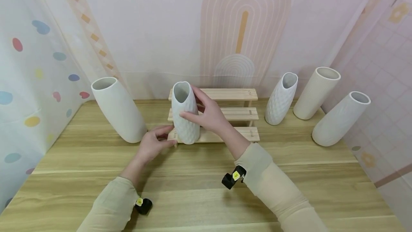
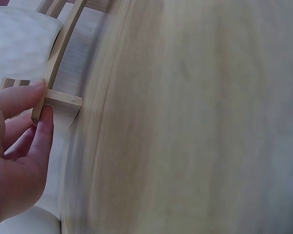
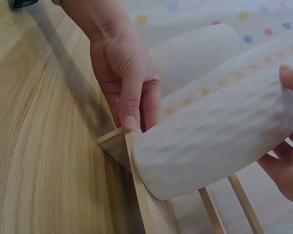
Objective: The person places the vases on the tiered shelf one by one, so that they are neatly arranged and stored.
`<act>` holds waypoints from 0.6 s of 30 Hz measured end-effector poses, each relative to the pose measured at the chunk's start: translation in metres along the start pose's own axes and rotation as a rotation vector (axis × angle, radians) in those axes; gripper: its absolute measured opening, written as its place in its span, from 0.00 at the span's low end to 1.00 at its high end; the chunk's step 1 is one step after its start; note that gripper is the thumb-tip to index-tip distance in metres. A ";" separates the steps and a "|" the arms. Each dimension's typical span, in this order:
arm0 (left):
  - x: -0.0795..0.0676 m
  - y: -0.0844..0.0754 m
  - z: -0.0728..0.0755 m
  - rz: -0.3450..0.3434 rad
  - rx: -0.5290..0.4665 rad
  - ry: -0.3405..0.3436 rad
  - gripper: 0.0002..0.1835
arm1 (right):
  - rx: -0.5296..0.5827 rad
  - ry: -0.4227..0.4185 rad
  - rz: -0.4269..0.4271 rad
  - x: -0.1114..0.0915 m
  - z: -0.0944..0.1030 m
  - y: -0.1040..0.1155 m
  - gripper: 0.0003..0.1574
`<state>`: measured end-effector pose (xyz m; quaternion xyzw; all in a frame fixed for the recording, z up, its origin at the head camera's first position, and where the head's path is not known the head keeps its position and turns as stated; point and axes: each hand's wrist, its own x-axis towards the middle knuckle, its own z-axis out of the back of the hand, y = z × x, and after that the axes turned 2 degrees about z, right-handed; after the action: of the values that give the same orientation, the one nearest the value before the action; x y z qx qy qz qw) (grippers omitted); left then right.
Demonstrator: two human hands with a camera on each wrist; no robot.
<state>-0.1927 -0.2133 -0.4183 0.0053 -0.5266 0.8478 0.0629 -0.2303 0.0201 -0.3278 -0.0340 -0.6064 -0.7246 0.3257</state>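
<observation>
A white textured vase (image 1: 186, 117) with a notched rim stands at the left end of the lowest step of a small wooden tiered rack (image 1: 225, 135). My right hand (image 1: 210, 114) grips this vase from its right side, thumb across the front and fingers behind. In the right wrist view the base of the vase (image 3: 205, 141) meets the bottom slat. My left hand (image 1: 153, 143) pinches the left end of that slat; the left wrist view shows thumb above and fingers beneath the rack's slat (image 2: 63, 44).
A tall smooth white vase (image 1: 120, 112) stands left of the rack. To the right are a dimpled vase (image 1: 281, 99), a cylindrical vase (image 1: 315, 94) and a tapered vase (image 1: 338, 121). Patterned curtains (image 1: 154, 28) hang behind the wooden table (image 1: 193, 196).
</observation>
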 end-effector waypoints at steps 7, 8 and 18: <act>0.000 -0.001 0.000 -0.003 0.002 -0.003 0.30 | 0.004 0.033 -0.026 -0.014 0.014 0.000 0.51; 0.001 -0.002 0.000 -0.004 0.002 -0.003 0.30 | -0.001 0.038 -0.028 -0.016 0.017 0.000 0.51; 0.001 -0.004 -0.002 0.005 -0.023 0.002 0.30 | -0.058 0.079 -0.042 -0.052 0.053 -0.011 0.48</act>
<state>-0.1936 -0.2094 -0.4157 0.0025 -0.5361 0.8419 0.0611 -0.2130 0.0909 -0.3466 -0.0019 -0.5723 -0.7495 0.3328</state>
